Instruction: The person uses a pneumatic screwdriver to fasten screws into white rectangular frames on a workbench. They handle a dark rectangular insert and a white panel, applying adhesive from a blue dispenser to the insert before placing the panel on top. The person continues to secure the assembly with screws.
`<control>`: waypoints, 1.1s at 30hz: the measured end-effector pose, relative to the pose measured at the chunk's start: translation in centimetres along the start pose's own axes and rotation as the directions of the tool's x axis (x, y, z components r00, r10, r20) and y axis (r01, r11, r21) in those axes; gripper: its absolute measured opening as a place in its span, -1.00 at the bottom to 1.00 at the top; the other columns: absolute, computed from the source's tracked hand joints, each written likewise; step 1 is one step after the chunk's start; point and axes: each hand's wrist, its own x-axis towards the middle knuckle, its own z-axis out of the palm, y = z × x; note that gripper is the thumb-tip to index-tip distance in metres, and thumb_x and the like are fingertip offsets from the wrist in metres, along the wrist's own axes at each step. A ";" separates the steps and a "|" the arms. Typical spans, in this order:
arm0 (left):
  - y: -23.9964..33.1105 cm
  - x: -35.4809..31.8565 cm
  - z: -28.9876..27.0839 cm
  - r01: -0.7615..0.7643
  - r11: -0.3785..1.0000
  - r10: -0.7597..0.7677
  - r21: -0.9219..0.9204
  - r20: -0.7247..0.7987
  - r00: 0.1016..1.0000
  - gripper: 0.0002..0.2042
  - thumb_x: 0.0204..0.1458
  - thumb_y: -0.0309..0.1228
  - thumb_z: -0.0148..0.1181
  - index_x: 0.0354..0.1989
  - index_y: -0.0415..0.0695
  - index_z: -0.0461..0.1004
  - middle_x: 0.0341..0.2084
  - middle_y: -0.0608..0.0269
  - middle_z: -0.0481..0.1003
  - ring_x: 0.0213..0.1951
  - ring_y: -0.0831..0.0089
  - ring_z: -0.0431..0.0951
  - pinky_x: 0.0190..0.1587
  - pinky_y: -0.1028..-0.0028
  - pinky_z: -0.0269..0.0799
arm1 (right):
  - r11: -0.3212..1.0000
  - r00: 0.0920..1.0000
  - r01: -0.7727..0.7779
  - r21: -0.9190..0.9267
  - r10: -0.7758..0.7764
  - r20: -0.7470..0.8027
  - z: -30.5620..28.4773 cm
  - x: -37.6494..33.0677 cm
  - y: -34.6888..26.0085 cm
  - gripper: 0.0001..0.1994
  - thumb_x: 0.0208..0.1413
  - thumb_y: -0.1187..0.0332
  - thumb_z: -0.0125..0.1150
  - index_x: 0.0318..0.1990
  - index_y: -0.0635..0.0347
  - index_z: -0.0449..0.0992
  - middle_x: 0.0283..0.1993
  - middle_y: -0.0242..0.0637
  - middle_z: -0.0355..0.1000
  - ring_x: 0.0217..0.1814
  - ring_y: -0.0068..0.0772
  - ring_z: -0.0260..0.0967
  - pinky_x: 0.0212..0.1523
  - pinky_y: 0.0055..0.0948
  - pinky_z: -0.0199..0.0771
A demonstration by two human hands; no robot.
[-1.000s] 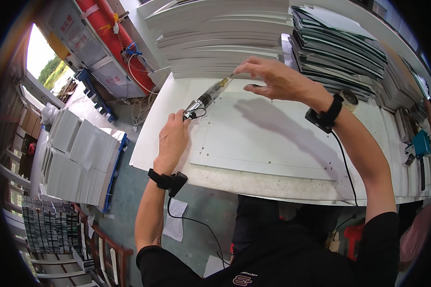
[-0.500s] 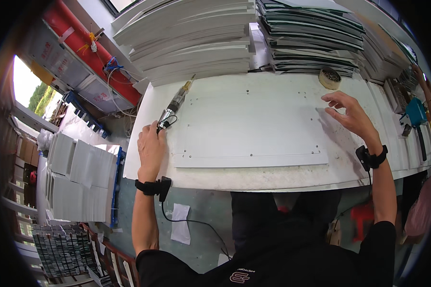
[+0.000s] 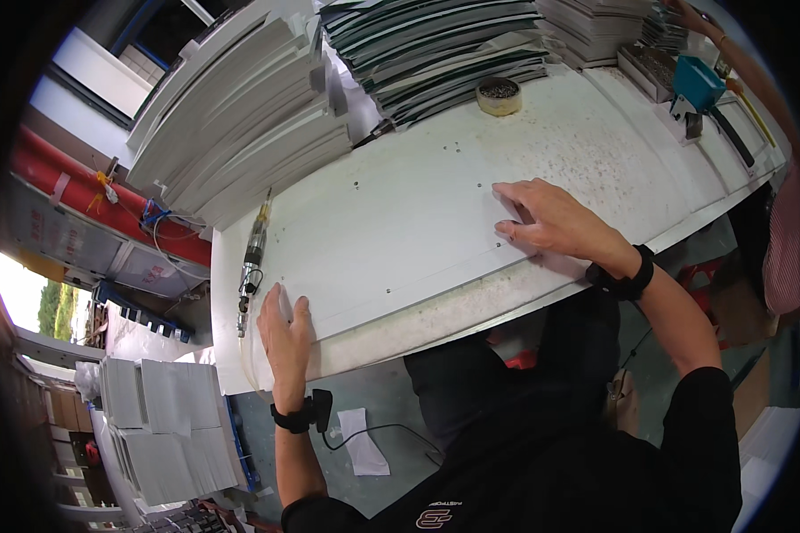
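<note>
A flat white panel (image 3: 400, 235) lies on the worktable in front of me, with several small dark fasteners dotted along its edges. My left hand (image 3: 284, 342) rests at the panel's near left corner, fingers stretched out and thumb apart. At its right end, my right hand (image 3: 564, 219) lies with fingers extended over the edge and the thumb spread. Whether either hand presses on the panel I cannot tell. A slim silver power screwdriver (image 3: 253, 253) with a yellowish tip lies beside the panel, just beyond my left hand, untouched.
Tall stacks of white sheets (image 3: 249, 124) and green-edged sheets (image 3: 436, 53) line the table's back. A round tub of small metal pieces (image 3: 499, 96) stands before them. A teal-headed tool (image 3: 700, 84) lies far right, near another person's arm (image 3: 760, 71).
My view has turned, so the table appears tilted. My left hand has left the screwdriver for the panel's near left corner. My right hand has come down to the panel's right end.
</note>
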 end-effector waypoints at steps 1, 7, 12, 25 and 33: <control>0.7 0.1 0.2 0.020 0.999 -0.020 -0.032 0.006 1.000 -0.44 0.21 -0.28 0.20 0.33 -0.31 0.32 0.24 -0.22 0.40 0.30 -0.11 0.31 0.37 0.09 0.17 | 1.000 0.999 0.007 0.022 -0.006 -0.036 -0.1 -0.6 0.1 -0.47 0.18 0.09 0.27 0.10 0.40 0.45 -0.27 0.05 0.50 -0.10 0.07 0.43 -0.07 -0.10 0.39; 2.2 -1.9 0.9 -0.010 0.995 0.010 -0.103 -0.003 1.000 -0.49 0.15 -0.40 0.20 0.29 -0.28 0.36 0.21 -0.16 0.41 0.28 -0.07 0.33 0.34 0.10 0.21 | 0.962 0.980 -0.199 0.187 0.197 0.029 -3.0 -5.5 -1.5 -0.57 0.18 0.07 0.31 -0.16 0.32 0.39 -0.45 0.02 0.45 -0.42 0.07 0.40 -0.32 -0.13 0.37; 6.0 -4.0 1.8 -0.125 0.972 0.139 -0.200 0.056 0.989 -0.49 0.13 -0.49 0.19 0.30 -0.26 0.34 0.18 -0.11 0.38 0.23 -0.04 0.35 0.32 0.12 0.24 | 0.811 0.822 -0.507 0.292 0.557 -0.122 -3.9 -15.4 -2.9 -0.31 0.18 0.09 0.39 0.31 0.43 0.37 -0.12 0.01 0.60 -0.18 -0.29 0.56 -0.04 -0.41 0.57; 18.4 -5.1 1.7 -0.062 0.910 0.261 -0.410 0.450 0.854 -0.45 0.36 -0.26 0.05 0.37 -0.44 0.25 0.28 -0.35 0.36 0.28 -0.05 0.41 0.35 0.17 0.27 | 0.336 0.466 -0.401 0.852 0.876 -0.126 0.6 -29.0 0.2 -0.29 0.19 -0.07 0.36 0.16 0.51 0.46 0.02 -0.06 0.54 0.05 -0.30 0.49 0.07 -0.37 0.50; 23.3 -7.6 1.6 -0.118 0.843 0.439 -0.524 0.544 0.715 -0.39 0.39 -0.19 -0.01 0.40 -0.48 0.16 0.34 -0.36 0.27 0.35 -0.14 0.31 0.43 0.14 0.14 | 0.310 0.233 -0.303 0.901 0.941 -0.246 2.9 -37.9 -4.5 -0.20 0.17 -0.18 0.35 0.23 0.48 0.44 0.13 0.01 0.52 0.19 -0.25 0.46 0.22 -0.34 0.42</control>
